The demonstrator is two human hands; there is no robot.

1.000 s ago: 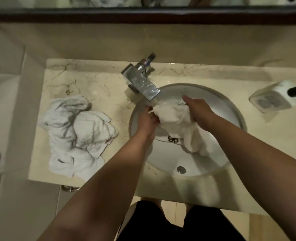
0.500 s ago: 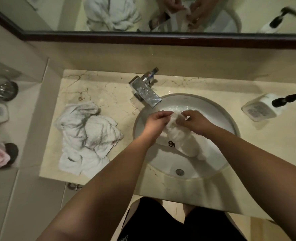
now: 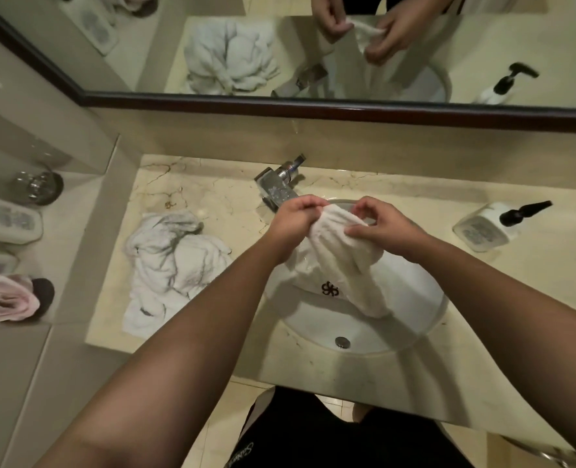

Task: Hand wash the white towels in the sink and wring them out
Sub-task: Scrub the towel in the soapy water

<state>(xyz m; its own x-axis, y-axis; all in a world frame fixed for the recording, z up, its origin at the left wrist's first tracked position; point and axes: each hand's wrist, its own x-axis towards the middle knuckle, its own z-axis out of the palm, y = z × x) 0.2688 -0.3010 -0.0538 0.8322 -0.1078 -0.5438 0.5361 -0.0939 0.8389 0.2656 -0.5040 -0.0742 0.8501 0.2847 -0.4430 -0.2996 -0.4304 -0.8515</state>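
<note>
Head view, your left hand: your left hand (image 3: 293, 221) sits at centre frame over the back rim of the sink, fingers curled, its grip closed on the upper left edge of the white towel (image 3: 344, 251).
Head view, your right hand: your right hand (image 3: 383, 228) is just right of the left, thumb and fingers pinching the same towel's upper right edge; the two hands are near each other with the cloth bunched between them.
Towel in hand: it hangs from both grips down into the basin, a twisted length trailing toward lower right, and a flat part with a dark embroidered emblem (image 3: 329, 288) lies against the bowl.
Sink: the white round sink (image 3: 425, 319) is set in the surface at centre right; its metal drain (image 3: 341, 341) shows at the bottom of the bowl.
Tap: the chrome tap (image 3: 276, 189) stands just behind and left of your left hand.
Other towels: a crumpled pile of white towels (image 3: 171, 265) lies on the marble surface (image 3: 212, 194) left of the sink, apart from it.
Soap: a pump bottle (image 3: 492, 224) lies at the right of the frame.
Mirror: the mirror (image 3: 212, 45) across the top reflects your hands and the pile.
Left edge: a pink cloth (image 3: 3, 298) and a glass (image 3: 40, 185) sit on the side ledge.
</note>
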